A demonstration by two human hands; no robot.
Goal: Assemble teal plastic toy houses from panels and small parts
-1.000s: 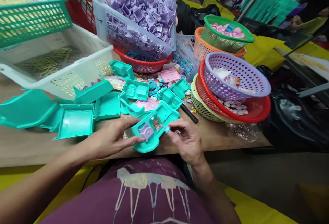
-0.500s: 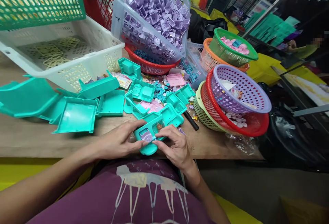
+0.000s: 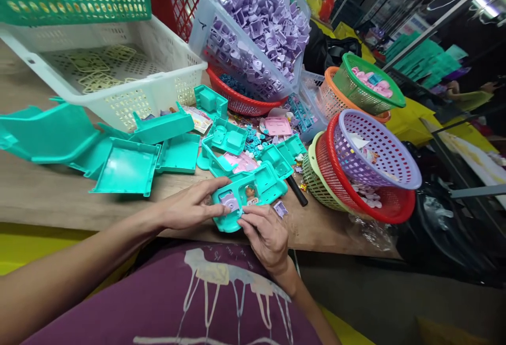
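Note:
A teal plastic toy base (image 3: 253, 192) lies at the near edge of the wooden table (image 3: 47, 197). It carries a small purple piece (image 3: 230, 201) and a tiny figure (image 3: 250, 192). My left hand (image 3: 190, 209) grips the base's left end, thumb beside the purple piece. My right hand (image 3: 265, 234) holds the base's near edge, fingertips pressing next to the purple piece. A loose purple piece (image 3: 280, 209) lies just right of my right hand.
Teal toy panels (image 3: 126, 168) and trays (image 3: 225, 136) lie scattered behind the hands. A white basket (image 3: 114, 78), a clear bin of purple parts (image 3: 256, 23) and stacked round baskets (image 3: 367, 160) ring the work area. A black marker (image 3: 296, 191) lies near the baskets.
My right hand moved in from the base's right side to its near edge by the purple piece. The base settled lower onto the table; the view shifted slightly.

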